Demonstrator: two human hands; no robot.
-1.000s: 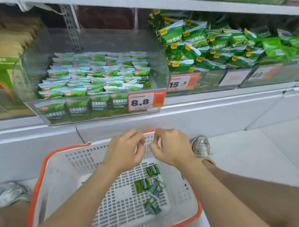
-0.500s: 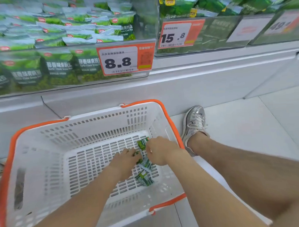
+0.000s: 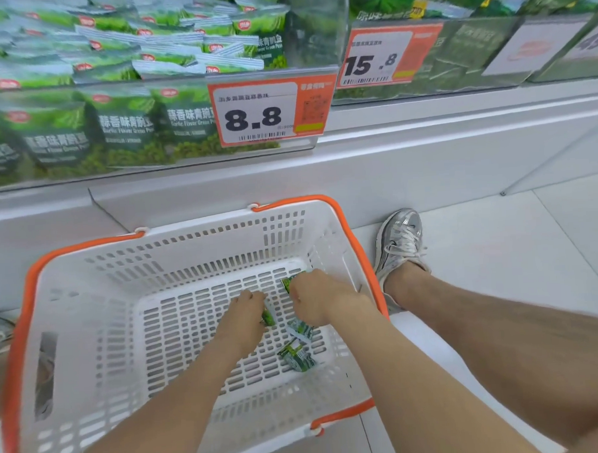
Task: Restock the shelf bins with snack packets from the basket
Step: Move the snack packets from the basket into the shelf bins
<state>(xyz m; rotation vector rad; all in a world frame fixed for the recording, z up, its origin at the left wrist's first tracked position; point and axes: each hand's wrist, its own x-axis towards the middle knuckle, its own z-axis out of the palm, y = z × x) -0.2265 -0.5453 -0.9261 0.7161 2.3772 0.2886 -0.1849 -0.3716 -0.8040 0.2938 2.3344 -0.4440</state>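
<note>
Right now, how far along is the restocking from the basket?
Nearly done. The bin behind the 8.8 tag looks well filled. Both hands are down in the basket, the left hand and right hand each closing on a packet. Left: two loose packets on the basket floor, then everything into the bin.

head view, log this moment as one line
stage: picking | left hand: on green packet | right hand: on packet | basket: two loose packets left

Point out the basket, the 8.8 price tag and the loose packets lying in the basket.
basket (image 3: pixel 355 244), head view, orange rim on the right side.
8.8 price tag (image 3: pixel 253 118), head view, the printed digits.
loose packets (image 3: pixel 296 355), head view, the packet nearest the camera.
</note>
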